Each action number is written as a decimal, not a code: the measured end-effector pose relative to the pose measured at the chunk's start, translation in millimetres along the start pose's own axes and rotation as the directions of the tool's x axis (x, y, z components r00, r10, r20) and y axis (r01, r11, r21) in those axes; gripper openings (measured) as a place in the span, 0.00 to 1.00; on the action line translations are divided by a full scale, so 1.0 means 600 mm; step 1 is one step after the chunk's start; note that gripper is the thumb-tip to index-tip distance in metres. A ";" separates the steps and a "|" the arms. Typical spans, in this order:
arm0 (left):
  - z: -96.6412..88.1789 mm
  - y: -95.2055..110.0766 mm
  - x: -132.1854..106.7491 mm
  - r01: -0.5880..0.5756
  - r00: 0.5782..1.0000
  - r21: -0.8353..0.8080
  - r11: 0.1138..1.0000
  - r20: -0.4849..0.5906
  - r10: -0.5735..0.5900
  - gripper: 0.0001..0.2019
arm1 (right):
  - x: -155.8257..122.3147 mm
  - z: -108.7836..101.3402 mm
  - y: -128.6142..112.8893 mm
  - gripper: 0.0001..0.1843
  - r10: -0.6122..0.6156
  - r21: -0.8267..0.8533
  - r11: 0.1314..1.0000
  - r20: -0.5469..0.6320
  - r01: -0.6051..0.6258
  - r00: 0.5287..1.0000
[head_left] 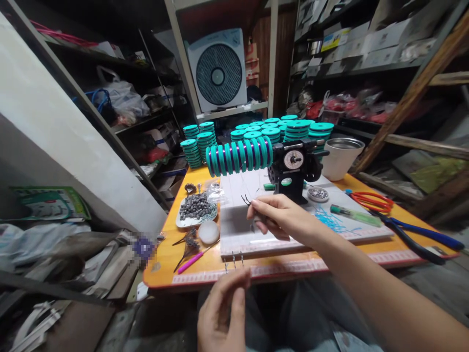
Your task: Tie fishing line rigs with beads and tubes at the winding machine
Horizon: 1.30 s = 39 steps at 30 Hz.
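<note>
My right hand [273,217] is above the white board [234,230], thumb and fingers pinched on a thin dark forked piece [245,199] whose exact kind I cannot make out. Below, in front of the table edge, my left hand [227,308] has loosely bent fingers, with a gap between thumb and forefinger and nothing seen in it. Several small metal swivel-like pieces [234,259] hang at the board's front edge. Behind my right hand, a row of teal spools [240,156] wound with dark line is mounted on a black winding machine [293,164] with a dial.
At left are a dish of grey sinkers [198,206], a round white lid [208,232] and a pink-handled tool [190,262]. Blue-handled pliers [421,234], orange cord [372,201] and blue clippings [331,220] lie right. Stacked teal spools [271,131] and a white bucket [340,159] stand behind.
</note>
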<state>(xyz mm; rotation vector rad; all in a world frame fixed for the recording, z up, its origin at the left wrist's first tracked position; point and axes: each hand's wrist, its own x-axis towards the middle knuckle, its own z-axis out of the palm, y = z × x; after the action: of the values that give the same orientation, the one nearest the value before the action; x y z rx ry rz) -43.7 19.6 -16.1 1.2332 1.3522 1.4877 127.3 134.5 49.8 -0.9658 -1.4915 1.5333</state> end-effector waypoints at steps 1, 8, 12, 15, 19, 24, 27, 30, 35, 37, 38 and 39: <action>0.009 0.015 0.012 -0.019 1.000 -0.003 1.000 0.007 0.019 0.13 | -0.008 -0.001 -0.006 0.18 0.010 0.057 0.998 0.041 -0.012 0.999; 0.072 0.055 0.075 0.020 0.963 -0.038 0.999 0.271 -0.009 0.13 | -0.027 0.003 -0.022 0.19 0.000 0.312 0.948 0.196 -0.062 0.981; 0.086 0.048 0.073 0.080 0.949 -0.102 0.992 0.312 -0.044 0.13 | -0.023 0.009 -0.010 0.18 0.002 0.402 0.911 0.215 -0.091 0.977; 0.086 0.045 0.061 0.180 0.946 -0.250 0.951 0.309 -0.098 0.12 | -0.019 0.013 0.002 0.17 0.013 0.454 0.883 0.225 -0.117 0.974; 0.077 0.042 0.038 0.412 0.876 -0.493 0.766 0.445 -0.185 0.13 | -0.014 0.019 0.016 0.16 0.041 0.503 0.852 0.217 -0.148 0.975; 0.056 0.012 0.004 0.618 0.742 -0.549 0.562 0.643 -0.189 0.15 | -0.014 0.018 0.025 0.14 0.059 0.539 0.828 0.188 -0.153 0.980; 0.044 -0.007 -0.011 0.686 0.685 -0.520 0.509 0.696 -0.213 0.16 | -0.015 0.016 0.028 0.15 0.072 0.540 0.824 0.198 -0.170 0.978; 0.036 -0.015 -0.019 0.722 0.643 -0.492 0.486 0.737 -0.208 0.17 | -0.014 0.015 0.031 0.15 0.079 0.544 0.821 0.192 -0.173 0.978; 0.030 -0.023 -0.025 0.750 0.607 -0.462 0.473 0.766 -0.214 0.17 | -0.014 0.014 0.035 0.15 0.084 0.540 0.823 0.191 -0.177 0.978; 0.030 -0.025 -0.028 0.757 0.602 -0.460 0.464 0.768 -0.220 0.17 | -0.015 0.013 0.035 0.15 0.085 0.537 0.825 0.193 -0.178 0.977; 0.030 -0.025 -0.029 0.758 0.602 -0.461 0.461 0.767 -0.222 0.17 | -0.015 0.013 0.035 0.15 0.085 0.535 0.826 0.194 -0.178 0.977; 0.030 -0.025 -0.030 0.759 0.602 -0.464 0.457 0.767 -0.223 0.17 | -0.016 0.012 0.034 0.15 0.085 0.534 0.827 0.194 -0.178 0.977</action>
<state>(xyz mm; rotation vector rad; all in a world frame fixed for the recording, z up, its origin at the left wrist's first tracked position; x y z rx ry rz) -23.1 8.9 -34.5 0.5147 0.4267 0.8620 124.0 122.7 29.5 -0.6162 -0.9946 2.0325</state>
